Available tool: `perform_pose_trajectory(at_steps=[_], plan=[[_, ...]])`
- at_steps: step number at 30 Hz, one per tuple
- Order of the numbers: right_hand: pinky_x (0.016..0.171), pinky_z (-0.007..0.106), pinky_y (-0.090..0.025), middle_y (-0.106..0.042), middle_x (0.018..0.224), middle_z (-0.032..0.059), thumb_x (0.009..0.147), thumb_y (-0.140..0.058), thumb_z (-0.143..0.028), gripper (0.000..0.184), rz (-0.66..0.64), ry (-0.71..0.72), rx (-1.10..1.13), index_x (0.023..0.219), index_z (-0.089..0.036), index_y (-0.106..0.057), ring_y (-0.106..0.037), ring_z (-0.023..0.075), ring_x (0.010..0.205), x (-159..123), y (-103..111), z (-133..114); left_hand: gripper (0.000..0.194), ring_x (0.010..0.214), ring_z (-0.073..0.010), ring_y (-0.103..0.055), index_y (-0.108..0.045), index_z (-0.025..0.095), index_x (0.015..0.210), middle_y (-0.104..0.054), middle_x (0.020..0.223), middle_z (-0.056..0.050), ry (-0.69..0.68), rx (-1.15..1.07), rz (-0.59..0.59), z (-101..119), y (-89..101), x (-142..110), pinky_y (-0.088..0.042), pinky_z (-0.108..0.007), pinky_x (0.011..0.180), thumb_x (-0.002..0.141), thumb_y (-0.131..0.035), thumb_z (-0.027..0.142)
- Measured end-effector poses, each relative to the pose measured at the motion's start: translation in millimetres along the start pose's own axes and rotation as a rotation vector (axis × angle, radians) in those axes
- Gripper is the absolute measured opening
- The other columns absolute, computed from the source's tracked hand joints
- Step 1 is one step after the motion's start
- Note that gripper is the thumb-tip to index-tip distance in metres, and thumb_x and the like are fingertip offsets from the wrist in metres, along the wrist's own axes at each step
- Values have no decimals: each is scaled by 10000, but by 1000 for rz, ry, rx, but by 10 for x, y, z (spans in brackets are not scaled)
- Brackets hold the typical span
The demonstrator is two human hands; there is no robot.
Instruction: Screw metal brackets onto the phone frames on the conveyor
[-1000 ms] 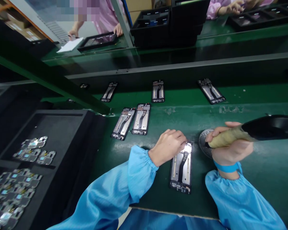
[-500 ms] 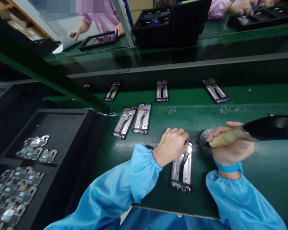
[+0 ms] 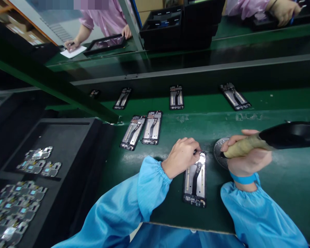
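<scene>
My left hand (image 3: 182, 155) is curled over the upper left end of an opened phone (image 3: 195, 182) that lies flat on the green bench. The fingertips are partly hidden, and a small dark spot shows between them at the phone's top edge. A long black ribbon cable runs down the phone's silvery inside. To the right of the phone, my right hand (image 3: 250, 160) is wrapped round the yellow-taped grip of an electric screwdriver (image 3: 286, 136), whose black body points right. The screwdriver's dark front end is over a round, pitted metal dish (image 3: 218, 151).
Two opened phones (image 3: 152, 127) lie side by side left of centre. Several more, such as this phone (image 3: 176, 98), rest along the back strip. Black trays (image 3: 67, 127) with circuit boards (image 3: 23, 196) stand at left. A green post (image 3: 67, 93) slants nearby. Two co-workers in pink (image 3: 105, 19) work opposite.
My hands stay almost in place; the left fingers have shifted slightly, baring a dark spot at the phone's top edge. Across the bench, one co-worker's paper now lies flat, and the other's hand has moved right.
</scene>
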State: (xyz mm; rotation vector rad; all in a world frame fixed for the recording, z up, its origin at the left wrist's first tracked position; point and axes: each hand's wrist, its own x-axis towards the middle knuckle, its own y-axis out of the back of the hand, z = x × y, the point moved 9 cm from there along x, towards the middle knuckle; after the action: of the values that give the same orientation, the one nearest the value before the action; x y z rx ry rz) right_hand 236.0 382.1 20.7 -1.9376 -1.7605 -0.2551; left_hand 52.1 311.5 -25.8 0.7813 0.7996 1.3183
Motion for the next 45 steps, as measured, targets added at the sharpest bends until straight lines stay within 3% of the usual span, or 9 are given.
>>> perform_pose_trajectory(at_steps=[5, 10, 18, 26, 30, 37, 45], plan=[[379, 357, -471, -623, 600, -9, 943, -638, -801, 602, 3, -6, 2, 1059, -215, -717, -562, 201, 387, -8, -1, -2, 128, 1047, -198, -777, -768, 216, 1119, -825, 1151, -4, -78, -14, 21, -6, 75, -61, -550, -366, 957, 1065, -693, 126], [386, 354, -479, -621, 614, -8, 971, -605, -778, 582, -6, 2, -8, 1079, -218, -724, -568, 199, 400, -20, 11, 14, 123, 1097, -220, -772, -744, 187, 1122, -816, 1160, -33, -248, 203, -69, 148, 23, -127, -506, -385, 935, 1159, -631, 220], [359, 366, -465, -619, 583, -21, 901, -655, -844, 626, 29, -25, 9, 1028, -236, -729, -548, 203, 362, -4, 30, 48, 148, 958, -230, -734, -714, 169, 1010, -771, 1021, -52, -367, 457, -48, 289, 19, -87, -446, -410, 870, 1120, -625, 125], [366, 365, -457, -628, 591, -20, 895, -655, -853, 632, 24, -33, 13, 1037, -242, -731, -554, 203, 368, -6, 32, 56, 264, 876, -258, -693, -668, 159, 921, -712, 910, -89, -461, 591, -17, 470, 24, -107, -401, -425, 792, 1095, -511, 39], [371, 352, -463, -625, 591, -25, 898, -663, -830, 607, 21, -37, 21, 1035, -242, -728, -553, 195, 376, 3, 20, 60, 225, 915, -266, -684, -672, 146, 991, -719, 984, -107, -435, 598, -15, 409, -17, -132, -410, -416, 796, 1126, -506, 74], [385, 360, -471, -626, 600, -21, 910, -659, -821, 611, 14, -46, 10, 1048, -228, -718, -564, 198, 389, -3, 15, 49, 159, 1014, -248, -669, -662, 159, 1151, -747, 1162, -76, -275, 493, 34, 134, -77, -166, -446, -399, 865, 1192, -509, 176], [363, 359, -455, -614, 578, -16, 905, -650, -842, 629, 22, -26, 15, 1033, -231, -722, -546, 200, 369, 9, 19, 41, 203, 1050, -237, -687, -691, 159, 1128, -768, 1175, -85, -382, 486, 12, 267, -31, -188, -417, -409, 897, 1183, -499, 124]])
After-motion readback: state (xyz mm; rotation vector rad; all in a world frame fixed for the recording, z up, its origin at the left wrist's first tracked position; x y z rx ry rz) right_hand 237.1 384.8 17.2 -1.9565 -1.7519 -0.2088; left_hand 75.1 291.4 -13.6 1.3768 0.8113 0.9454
